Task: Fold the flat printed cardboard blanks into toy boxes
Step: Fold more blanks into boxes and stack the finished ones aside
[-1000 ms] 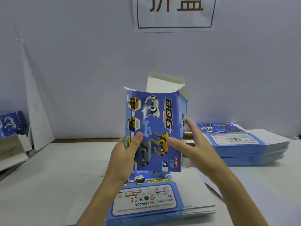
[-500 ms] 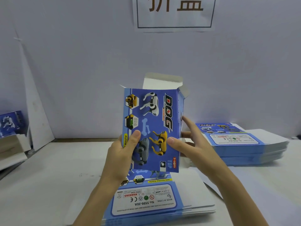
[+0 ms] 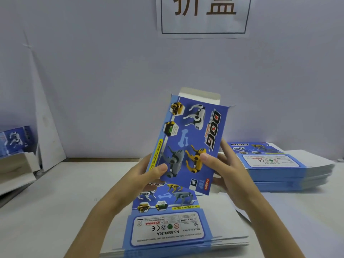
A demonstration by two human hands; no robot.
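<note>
A blue printed toy box point(image 3: 193, 135) with robot dog pictures hangs in the air above the table, tilted with its top leaning right. White flaps stand open at its upper end. My left hand point(image 3: 149, 174) grips its lower left edge, thumb on the front face. My right hand point(image 3: 225, 164) grips its right edge, thumb on the yellow dog picture and fingers behind. Under the box lies a stack of flat blanks point(image 3: 173, 228), printed side up.
A second stack of flat blanks point(image 3: 279, 164) sits at the right. At the far left a folded blue box point(image 3: 16, 140) rests on a low white carton point(image 3: 16, 170). A white wall with a paper sign point(image 3: 204, 15) closes the back of the white table point(image 3: 55, 211).
The box has tilted clockwise and its side panel has turned out of sight, so the front face shows flatter. Both hands kept their hold.
</note>
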